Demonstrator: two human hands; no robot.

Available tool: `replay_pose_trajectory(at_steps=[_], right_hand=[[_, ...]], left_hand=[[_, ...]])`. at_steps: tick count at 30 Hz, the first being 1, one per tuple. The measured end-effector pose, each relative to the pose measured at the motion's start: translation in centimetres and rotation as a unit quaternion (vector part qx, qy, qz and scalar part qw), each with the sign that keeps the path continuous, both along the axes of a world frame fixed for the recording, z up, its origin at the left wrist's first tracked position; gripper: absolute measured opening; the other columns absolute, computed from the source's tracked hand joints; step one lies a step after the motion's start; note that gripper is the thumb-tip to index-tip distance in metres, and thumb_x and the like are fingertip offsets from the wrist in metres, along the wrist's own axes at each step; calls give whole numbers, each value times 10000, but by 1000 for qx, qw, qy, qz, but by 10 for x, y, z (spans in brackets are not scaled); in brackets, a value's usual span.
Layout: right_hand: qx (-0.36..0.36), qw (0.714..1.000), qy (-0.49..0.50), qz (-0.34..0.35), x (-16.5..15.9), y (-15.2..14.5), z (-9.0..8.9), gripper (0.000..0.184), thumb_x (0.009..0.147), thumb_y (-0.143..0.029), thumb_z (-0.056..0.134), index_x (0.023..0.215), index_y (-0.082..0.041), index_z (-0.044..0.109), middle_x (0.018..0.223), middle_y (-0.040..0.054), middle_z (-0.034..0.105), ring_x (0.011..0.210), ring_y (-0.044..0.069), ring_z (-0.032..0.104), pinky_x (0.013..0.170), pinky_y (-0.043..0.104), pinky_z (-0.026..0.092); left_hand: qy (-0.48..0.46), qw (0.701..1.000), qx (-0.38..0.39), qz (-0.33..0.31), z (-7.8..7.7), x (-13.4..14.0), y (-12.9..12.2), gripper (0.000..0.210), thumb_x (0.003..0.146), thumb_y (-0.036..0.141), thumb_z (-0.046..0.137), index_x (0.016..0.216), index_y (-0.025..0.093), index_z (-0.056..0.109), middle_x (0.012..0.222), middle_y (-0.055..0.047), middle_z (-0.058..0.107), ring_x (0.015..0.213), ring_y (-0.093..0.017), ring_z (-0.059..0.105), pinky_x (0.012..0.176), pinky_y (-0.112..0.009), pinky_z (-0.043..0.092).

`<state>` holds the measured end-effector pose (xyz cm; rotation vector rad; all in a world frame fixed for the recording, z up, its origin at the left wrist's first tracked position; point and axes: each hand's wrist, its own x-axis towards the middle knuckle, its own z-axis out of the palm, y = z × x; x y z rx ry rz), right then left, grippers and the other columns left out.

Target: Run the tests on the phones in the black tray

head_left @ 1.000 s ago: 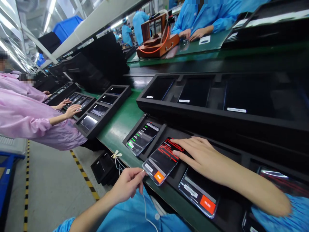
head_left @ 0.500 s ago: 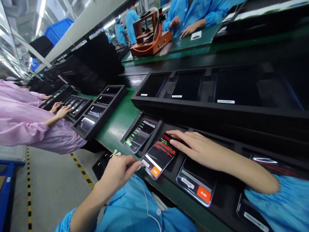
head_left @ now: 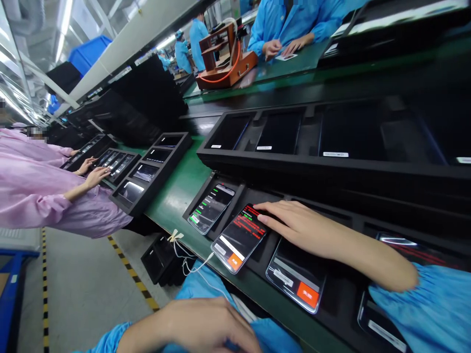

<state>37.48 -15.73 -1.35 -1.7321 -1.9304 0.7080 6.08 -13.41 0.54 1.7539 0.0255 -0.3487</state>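
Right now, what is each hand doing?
Left hand: loosely curled, holding nothing, off the white cable.
Right hand: open, fingertips on the red-text phone.

Smartphone (head_left: 239, 238): black, screen lit with red text lines, a white bar and an orange button at its near end. Lies tilted in a slot of the black foam tray (head_left: 257, 193), near the tray's front edge, second from its left end. White cable (head_left: 195, 268) plugged into near end.
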Motion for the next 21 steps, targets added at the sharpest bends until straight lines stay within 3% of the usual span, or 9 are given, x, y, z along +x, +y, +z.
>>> replay_pose_trajectory(at_steps=[3,5,7,10,14,18,21], right_hand=[[-2,1000,1,1,0,0,1,760,1093,-725,246,1504,-226,646,1510,118,678,1395,345,638,1236,585,447],[0,1000,-2,5,0,0,1,759,1094,-719,250,1481,-217,669,1503,123,682,1394,350,638,1236,586,447],[4,1000,-6,6,0,1,1,747,1093,-713,266,1442,-216,701,1479,128,697,1382,354,646,1226,580,460],[13,1000,-11,6,1,1,-2,713,1092,-709,304,1398,-233,737,1444,122,718,1358,354,660,1210,570,476],[25,1000,-16,8,1,1,-8,711,1092,-707,297,1393,-241,742,1452,115,716,1361,350,658,1197,569,485],[17,1000,-24,1,1,0,-9,749,1087,-720,269,1413,-223,726,1477,127,701,1387,350,644,1210,578,471],[15,1000,-25,1,0,0,-8,759,1086,-721,255,1416,-221,720,1485,127,696,1395,349,639,1217,582,464]], left_hand=[[31,998,23,59,24,1,5,455,1105,596,539,1200,232,794,1156,-118,837,1079,-248,809,960,-304,609],[36,995,8,93,28,1,6,377,1101,539,595,1248,226,744,1225,-120,834,1148,-245,804,1007,-324,606],[39,990,-4,138,27,1,6,317,1078,506,662,1239,234,694,1246,-114,833,1178,-242,802,1019,-344,611],[23,983,-3,182,23,0,6,288,1039,529,717,1035,243,680,1186,-110,847,1138,-255,815,988,-360,621],[-44,980,42,192,15,0,7,373,1041,540,710,827,237,668,1059,-124,853,1005,-245,827,912,-353,628],[-177,963,88,185,5,1,8,349,1055,437,733,813,202,647,941,-101,846,888,-180,820,841,-271,606],[-211,956,109,172,0,3,8,319,1069,366,725,820,202,610,933,-77,847,884,-154,819,843,-248,591]])
